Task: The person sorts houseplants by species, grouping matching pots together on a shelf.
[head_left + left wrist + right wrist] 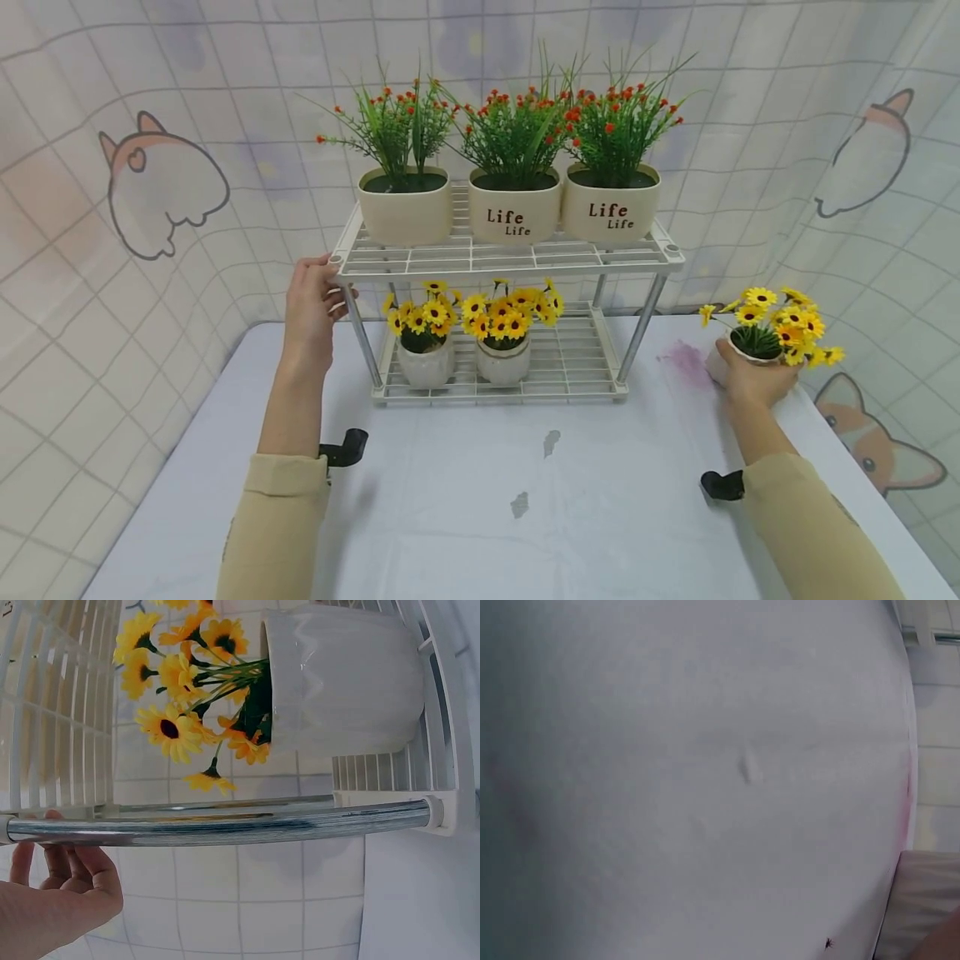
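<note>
At the upper left corner of a white two-tier wire rack (495, 268), my left hand (309, 315) grips the shelf edge beside the post. In the left wrist view its fingers curl at the top end of the metal post (225, 829). Off to the right of the rack, my right hand (756, 383) holds a small white pot (717, 365) of yellow daisies (791, 327) around its side. A corner of that pot (922, 900) shows in the right wrist view.
Three cream pots (405, 208) with red-flowered greenery stand in a row on the upper shelf. Two white pots of yellow daisies (427, 367) (502, 363) sit on the lower shelf's left and middle. A patterned curtain (262, 208) hangs behind the white table (600, 500).
</note>
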Tool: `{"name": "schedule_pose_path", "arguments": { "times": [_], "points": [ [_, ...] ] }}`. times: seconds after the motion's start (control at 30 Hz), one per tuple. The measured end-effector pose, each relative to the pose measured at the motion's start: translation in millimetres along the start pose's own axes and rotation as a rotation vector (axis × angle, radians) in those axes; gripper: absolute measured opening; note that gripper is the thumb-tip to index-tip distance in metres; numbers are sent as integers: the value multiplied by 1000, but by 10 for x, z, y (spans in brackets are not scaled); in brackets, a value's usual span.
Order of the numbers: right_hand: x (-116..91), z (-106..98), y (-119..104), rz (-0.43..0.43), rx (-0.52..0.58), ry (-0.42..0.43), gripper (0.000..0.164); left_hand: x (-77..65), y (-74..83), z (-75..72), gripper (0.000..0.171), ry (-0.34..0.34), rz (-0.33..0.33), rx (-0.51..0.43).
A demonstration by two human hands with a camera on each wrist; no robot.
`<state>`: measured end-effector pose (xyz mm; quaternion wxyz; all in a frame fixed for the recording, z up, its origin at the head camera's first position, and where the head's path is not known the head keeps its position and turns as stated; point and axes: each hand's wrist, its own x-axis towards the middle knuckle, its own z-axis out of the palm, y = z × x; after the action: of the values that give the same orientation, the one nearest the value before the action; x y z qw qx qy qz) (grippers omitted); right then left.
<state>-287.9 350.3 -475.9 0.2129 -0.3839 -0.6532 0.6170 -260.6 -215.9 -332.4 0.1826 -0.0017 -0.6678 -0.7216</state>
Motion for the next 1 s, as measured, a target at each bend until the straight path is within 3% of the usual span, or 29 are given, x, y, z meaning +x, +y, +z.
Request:
{"name": "schedule_pose_path", "arguments": {
  "times": [0.27,0.6,0.83,1.0],
  "points": [
    [37,-3,44,-77,-103,32,117,-3,-2,4,22,-2,9,6],
    [-27,-66,-14,-15,-102,-5,116,-2,2,5,22,-4,-2,-9],
    [-174,-156,-58,24,-102,-46,116,-5,10,6,22,3,-1,-6],
    [-327,-236,-69,32,-166,-97,118,-3,11,-2,22,8,-12,-22]
  ]
}}
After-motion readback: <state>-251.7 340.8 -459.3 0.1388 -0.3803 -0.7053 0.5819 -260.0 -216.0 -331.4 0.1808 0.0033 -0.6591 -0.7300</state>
